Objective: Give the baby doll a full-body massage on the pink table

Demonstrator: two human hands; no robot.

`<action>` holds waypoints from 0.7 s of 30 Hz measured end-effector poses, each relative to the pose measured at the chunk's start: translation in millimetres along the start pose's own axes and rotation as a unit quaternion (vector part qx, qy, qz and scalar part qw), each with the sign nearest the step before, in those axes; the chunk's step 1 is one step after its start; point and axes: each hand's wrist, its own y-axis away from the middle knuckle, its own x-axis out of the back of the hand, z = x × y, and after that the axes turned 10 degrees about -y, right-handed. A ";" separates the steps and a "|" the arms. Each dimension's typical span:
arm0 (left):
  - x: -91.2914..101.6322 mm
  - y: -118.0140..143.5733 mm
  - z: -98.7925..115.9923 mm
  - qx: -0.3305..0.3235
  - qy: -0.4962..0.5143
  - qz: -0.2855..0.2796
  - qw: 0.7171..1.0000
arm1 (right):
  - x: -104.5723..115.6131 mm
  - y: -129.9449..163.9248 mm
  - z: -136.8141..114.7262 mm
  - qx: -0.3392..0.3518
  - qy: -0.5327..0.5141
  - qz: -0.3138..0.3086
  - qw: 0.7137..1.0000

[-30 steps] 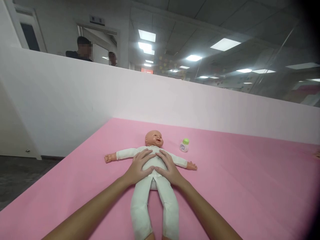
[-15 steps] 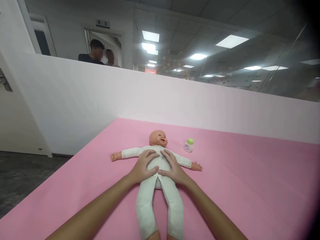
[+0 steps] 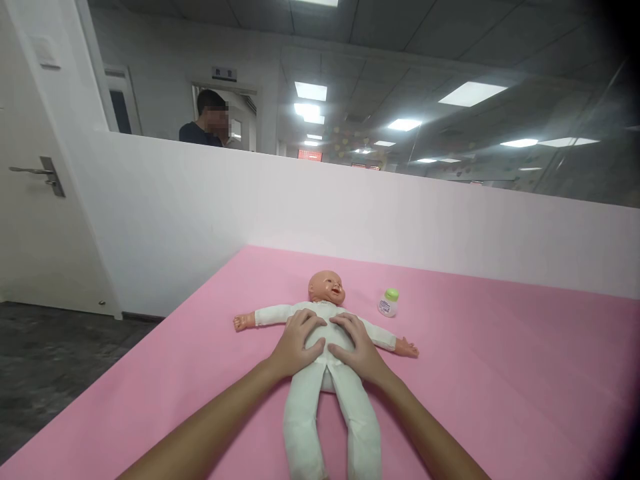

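A baby doll [image 3: 327, 289] in a white suit lies on its back on the pink surface [image 3: 500, 373], arms spread, head away from me. My left hand [image 3: 299, 341] rests flat on the left side of its belly and my right hand [image 3: 356, 345] on the right side, fingers spread and pointing toward the doll's head. Both palms press on the torso; neither hand wraps around it. A small white bottle with a green cap [image 3: 389, 303] stands to the right of the doll's head, apart from my hands.
A white partition wall [image 3: 400, 220] borders the far edge of the pink surface. The surface's left edge drops to a dark floor [image 3: 45, 360]. A white door with a metal handle [image 3: 37, 173] is at left. A person [image 3: 205, 127] stands behind the partition.
The view has shifted left and slightly down, so the doll sits further right in the picture. My hands stay on the doll's belly. The people behind the partition moved closer together.
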 end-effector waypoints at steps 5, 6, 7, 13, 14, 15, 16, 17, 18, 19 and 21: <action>-8.5 3.3 -9.1 -0.005 -0.019 -0.005 1.000 | -1.2 3.0 15.4 -0.023 0.011 -0.027 0.999; -9.3 3.5 -9.6 -0.001 -0.018 -0.006 1.000 | -2.4 2.3 18.1 -0.016 0.009 -0.024 1.000; -9.5 3.5 -9.5 0.003 -0.014 -0.005 1.000 | -3.8 1.3 20.0 -0.008 0.007 -0.017 1.000; -4.7 0.3 -2.2 0.014 0.015 0.012 1.000 | -10.5 -5.5 13.4 0.019 0.008 0.036 0.999; -4.1 0.2 -1.2 0.016 0.016 0.016 1.000 | -10.8 -5.5 11.8 0.022 0.009 0.040 0.999; -3.8 0.3 -0.7 0.017 0.016 0.020 1.000 | -10.7 -5.2 10.8 0.026 0.008 0.043 0.999; -3.9 0.7 -0.4 0.017 0.014 0.024 0.999 | -10.4 -4.6 10.8 0.029 0.005 0.046 0.998; -4.2 1.4 -0.6 0.014 0.011 0.026 0.999 | -9.9 -3.6 11.6 0.033 0.001 0.048 0.998; -4.7 2.1 -1.0 0.011 0.007 0.028 1.000 | -9.3 -2.4 13.2 0.037 -0.002 0.047 0.998; -5.5 2.8 -1.8 0.006 0.003 0.026 1.000 | -8.5 -1.2 15.4 0.039 -0.003 0.042 0.998; -7.2 4.0 -4.1 -0.004 -0.004 0.016 1.000 | -6.9 0.9 20.0 0.036 0.001 0.022 0.999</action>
